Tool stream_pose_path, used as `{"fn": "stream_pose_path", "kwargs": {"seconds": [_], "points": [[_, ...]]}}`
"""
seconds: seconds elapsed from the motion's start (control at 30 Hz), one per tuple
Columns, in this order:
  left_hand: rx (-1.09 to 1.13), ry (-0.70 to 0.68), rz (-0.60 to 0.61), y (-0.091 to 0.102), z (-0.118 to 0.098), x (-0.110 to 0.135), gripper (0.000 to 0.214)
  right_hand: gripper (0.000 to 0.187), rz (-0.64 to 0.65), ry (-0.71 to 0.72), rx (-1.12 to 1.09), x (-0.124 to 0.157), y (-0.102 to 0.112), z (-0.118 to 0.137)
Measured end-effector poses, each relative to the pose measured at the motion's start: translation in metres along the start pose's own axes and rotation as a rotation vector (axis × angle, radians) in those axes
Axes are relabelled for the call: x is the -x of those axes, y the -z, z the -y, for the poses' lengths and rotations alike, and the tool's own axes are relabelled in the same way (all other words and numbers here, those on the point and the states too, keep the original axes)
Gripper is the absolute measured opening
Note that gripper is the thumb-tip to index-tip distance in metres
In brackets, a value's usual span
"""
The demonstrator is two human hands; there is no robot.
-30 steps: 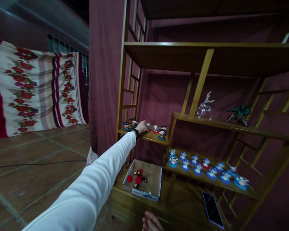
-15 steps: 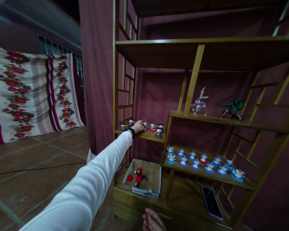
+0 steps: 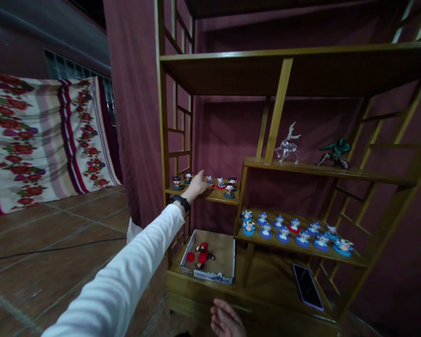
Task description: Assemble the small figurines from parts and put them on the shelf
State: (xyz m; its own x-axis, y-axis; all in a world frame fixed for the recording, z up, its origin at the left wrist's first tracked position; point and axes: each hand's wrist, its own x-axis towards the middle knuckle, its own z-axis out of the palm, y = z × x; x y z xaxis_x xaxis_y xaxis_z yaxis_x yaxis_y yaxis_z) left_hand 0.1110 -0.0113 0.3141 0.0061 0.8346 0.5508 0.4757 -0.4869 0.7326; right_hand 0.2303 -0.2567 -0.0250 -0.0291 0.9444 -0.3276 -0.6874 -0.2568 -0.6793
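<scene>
My left hand (image 3: 197,185) reaches over the front of the small left shelf (image 3: 217,195), a dark watch on its wrist. Its visible fingers are apart and nothing shows in them; the far ones are partly hidden. Just right of the fingertips stands a white-headed figurine (image 3: 209,181) on a red base, with a similar white figurine (image 3: 221,183) beside it. Black-haired figurines stand at both ends of this shelf, one of them at the front right (image 3: 229,190). Low at the bottom edge, my right hand (image 3: 228,319) hangs with loosely bent, parted fingers and holds nothing.
Below, an open cardboard box (image 3: 228,262) contains red-and-black figurine pieces. Several blue-based figurines line the lower right shelf (image 3: 266,241). Above them stand a clear deer (image 3: 288,145) and a dark green figure (image 3: 337,152). A phone (image 3: 308,286) lies on the bottom board.
My left hand has drawn back slightly toward me from the white-headed figurine, which stays on the shelf. The view has shifted a little; my right hand remains low.
</scene>
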Motion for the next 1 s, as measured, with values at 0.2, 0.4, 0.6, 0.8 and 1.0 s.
{"fn": "stream_pose_path", "kwargs": {"seconds": [0.2,0.4,0.6,0.8,1.0], "points": [[0.124,-0.297,-0.213,0.007,-0.006,0.116,0.040,0.041,0.027,-0.026,-0.003,-0.002,0.005,-0.001],[0.198,-0.014,0.205,-0.057,0.065,0.257,0.027,0.037,0.042,0.045,0.047,0.007,0.003,0.007],[0.182,0.435,0.405,-0.089,0.166,0.324,0.021,0.032,-0.010,0.180,0.136,0.016,0.001,0.018],[0.198,0.578,0.189,-0.074,0.190,0.268,0.012,0.028,-0.208,0.214,0.314,-0.020,0.005,0.027],[0.186,0.654,0.051,-0.073,0.216,0.221,0.013,0.025,-0.215,0.382,0.555,-0.101,0.004,0.060]]}}
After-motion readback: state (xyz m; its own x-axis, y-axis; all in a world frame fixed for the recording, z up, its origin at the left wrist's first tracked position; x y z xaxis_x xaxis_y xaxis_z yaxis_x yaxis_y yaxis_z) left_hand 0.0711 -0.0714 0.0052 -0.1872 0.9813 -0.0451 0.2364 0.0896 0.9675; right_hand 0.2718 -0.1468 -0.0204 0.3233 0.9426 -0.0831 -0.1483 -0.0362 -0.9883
